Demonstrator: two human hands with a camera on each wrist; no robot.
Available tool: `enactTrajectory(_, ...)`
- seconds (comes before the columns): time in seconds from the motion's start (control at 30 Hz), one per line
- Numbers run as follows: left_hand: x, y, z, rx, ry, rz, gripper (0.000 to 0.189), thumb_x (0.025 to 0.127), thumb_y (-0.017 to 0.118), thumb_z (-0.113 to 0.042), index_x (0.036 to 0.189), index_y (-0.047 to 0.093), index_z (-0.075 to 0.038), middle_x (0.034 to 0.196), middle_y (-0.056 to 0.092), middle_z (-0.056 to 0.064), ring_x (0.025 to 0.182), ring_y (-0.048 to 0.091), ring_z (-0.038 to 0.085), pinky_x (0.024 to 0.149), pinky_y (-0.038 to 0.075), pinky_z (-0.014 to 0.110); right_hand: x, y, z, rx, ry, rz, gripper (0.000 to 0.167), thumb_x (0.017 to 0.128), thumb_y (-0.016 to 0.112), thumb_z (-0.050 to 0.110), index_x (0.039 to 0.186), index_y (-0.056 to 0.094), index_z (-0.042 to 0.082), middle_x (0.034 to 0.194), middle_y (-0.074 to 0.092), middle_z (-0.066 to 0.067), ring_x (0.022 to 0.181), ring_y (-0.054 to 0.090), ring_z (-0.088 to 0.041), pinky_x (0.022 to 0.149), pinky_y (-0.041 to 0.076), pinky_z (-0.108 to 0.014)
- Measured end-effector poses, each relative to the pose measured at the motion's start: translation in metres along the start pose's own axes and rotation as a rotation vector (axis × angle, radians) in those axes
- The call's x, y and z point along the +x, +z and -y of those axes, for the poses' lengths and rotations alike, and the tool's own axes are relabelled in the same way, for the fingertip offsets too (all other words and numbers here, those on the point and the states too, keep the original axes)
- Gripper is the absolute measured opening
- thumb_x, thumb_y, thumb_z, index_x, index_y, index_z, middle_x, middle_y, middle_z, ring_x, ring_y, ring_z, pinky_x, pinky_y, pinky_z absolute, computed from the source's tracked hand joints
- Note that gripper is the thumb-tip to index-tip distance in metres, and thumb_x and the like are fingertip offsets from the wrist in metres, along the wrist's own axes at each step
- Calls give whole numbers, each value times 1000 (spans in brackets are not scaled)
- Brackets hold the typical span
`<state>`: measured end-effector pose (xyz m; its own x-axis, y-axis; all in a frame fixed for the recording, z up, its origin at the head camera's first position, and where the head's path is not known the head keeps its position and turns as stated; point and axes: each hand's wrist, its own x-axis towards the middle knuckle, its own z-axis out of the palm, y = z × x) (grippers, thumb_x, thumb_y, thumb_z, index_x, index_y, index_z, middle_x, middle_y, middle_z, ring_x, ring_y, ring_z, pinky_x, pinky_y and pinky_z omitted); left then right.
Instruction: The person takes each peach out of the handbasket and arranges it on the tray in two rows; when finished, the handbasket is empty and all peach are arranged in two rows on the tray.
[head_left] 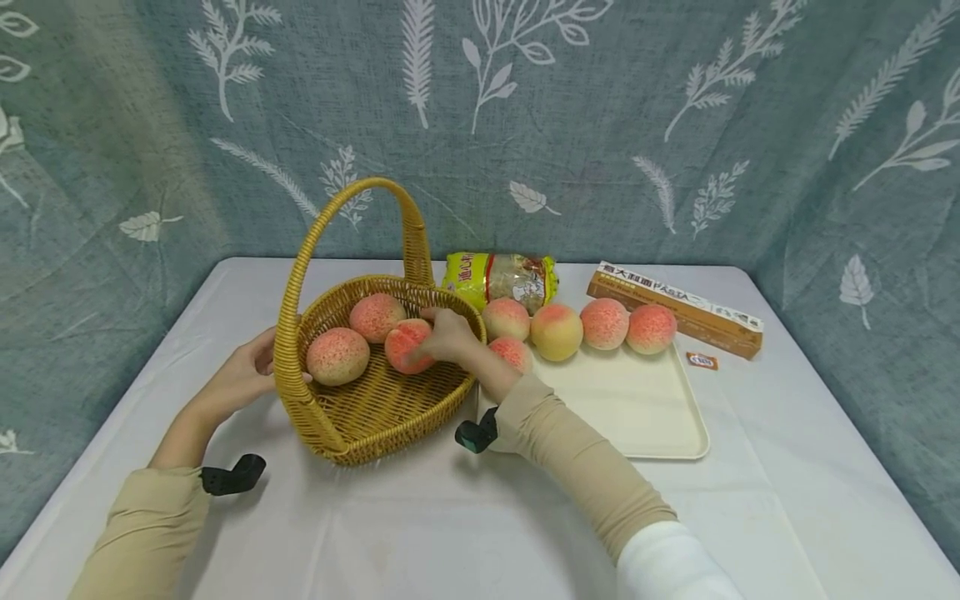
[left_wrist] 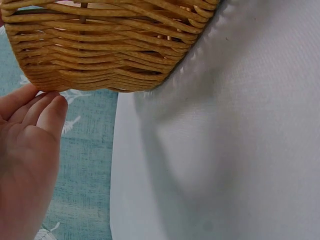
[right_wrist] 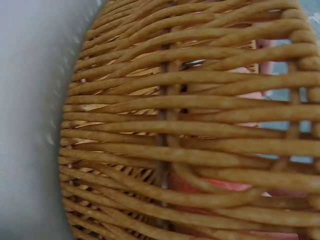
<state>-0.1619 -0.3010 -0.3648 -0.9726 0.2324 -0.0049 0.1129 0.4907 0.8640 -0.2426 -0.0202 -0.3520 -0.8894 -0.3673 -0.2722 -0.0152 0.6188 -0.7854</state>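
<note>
A wicker basket point(head_left: 375, 454) with a tall arched handle stands left of the tray. My left hand point(head_left: 243, 371) holds its left side by the handle's foot; the left wrist view shows the left hand's fingers point(left_wrist: 50, 112) at the woven edge. My right hand point(head_left: 452, 335) reaches over the right rim and grips a peach point(head_left: 405, 342) inside the basket. Two more peaches lie there, one at the left point(head_left: 337, 357) and one at the back point(head_left: 377, 317). In the right wrist view the basket wall point(right_wrist: 200, 120) hides most of the right hand.
A cream tray point(head_left: 622, 417) holds several peaches, among them a yellowish peach point(head_left: 557, 332). Behind it are a yellow pasta bag point(head_left: 501, 279) and a long brown pasta box point(head_left: 678, 310). A small orange packet point(head_left: 702, 361) lies right of the tray.
</note>
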Motion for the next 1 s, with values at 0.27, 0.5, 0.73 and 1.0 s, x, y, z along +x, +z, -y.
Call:
enactTrajectory(0.27,1,1,0,15,-12,-2,81,87,68,-8,152,22,3,148,35,28,131,41,36,97,45,25,0,2,1,-135,-30,-43,85,70,88,19,143,47,5,130,59,-15,121,53,-33,94,54,-39)
enactTrajectory(0.5,3,1,0,0,-17,17,84,86,69,-8,152,19,5,150,30,29,135,35,45,108,41,44,-1,2,-3,-139,-47,-101,78,66,91,20,135,57,6,125,63,-13,111,60,-30,87,57,-35)
enactTrajectory(0.73,3,0,-3,8,-22,22,85,86,69,-8,153,17,5,151,28,31,135,30,51,109,39,50,-11,-10,-4,10,-102,-88,75,64,91,16,132,60,10,122,63,-9,106,61,-24,81,57,-32)
enactTrajectory(1.0,1,-1,-1,-27,-2,19,87,84,69,-1,152,15,6,151,23,34,136,22,55,109,26,67,-22,-21,-7,181,-171,-77,72,65,90,11,130,60,7,116,66,-8,101,63,-21,79,57,-28)
